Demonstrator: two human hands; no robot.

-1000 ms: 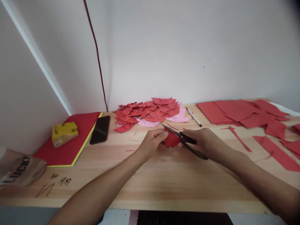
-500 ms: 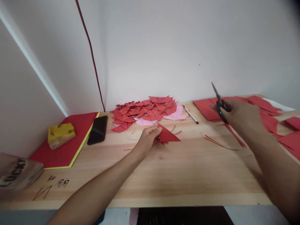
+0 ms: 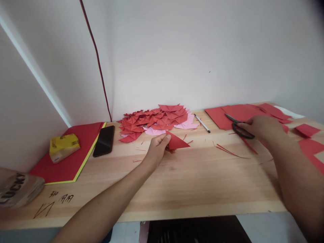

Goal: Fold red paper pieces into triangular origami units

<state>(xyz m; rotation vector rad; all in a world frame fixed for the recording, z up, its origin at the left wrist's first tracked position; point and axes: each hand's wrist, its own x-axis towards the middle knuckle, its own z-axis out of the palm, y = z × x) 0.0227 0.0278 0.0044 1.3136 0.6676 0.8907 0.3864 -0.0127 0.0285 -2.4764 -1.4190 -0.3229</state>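
Between the thumb and fingers of my left hand (image 3: 158, 147) is a red paper triangle (image 3: 177, 141), held just above the table with its point to the right. My right hand (image 3: 264, 130) is over the right side, its fingers at the black handles of the scissors (image 3: 238, 125). The scissors lie low and almost flat above the red sheets, blades toward the upper left and slightly parted. Behind my left hand is a heap of folded red paper pieces (image 3: 154, 116), with pink pieces (image 3: 188, 123) under its edges.
A pen (image 3: 201, 123) lies beside the heap. Thin red paper strips (image 3: 230, 152) are scattered on the wooden table (image 3: 197, 189). More red sheets (image 3: 217, 118) spread at right. On the left are a phone (image 3: 104, 141), red cardboard (image 3: 84, 133), a yellow packet (image 3: 64, 147) and a bag (image 3: 19, 189).
My right hand has lowered the scissors from an upright tilt to nearly flat over the red sheets. The paper triangle in my left hand has turned slightly; the view has shifted a little.
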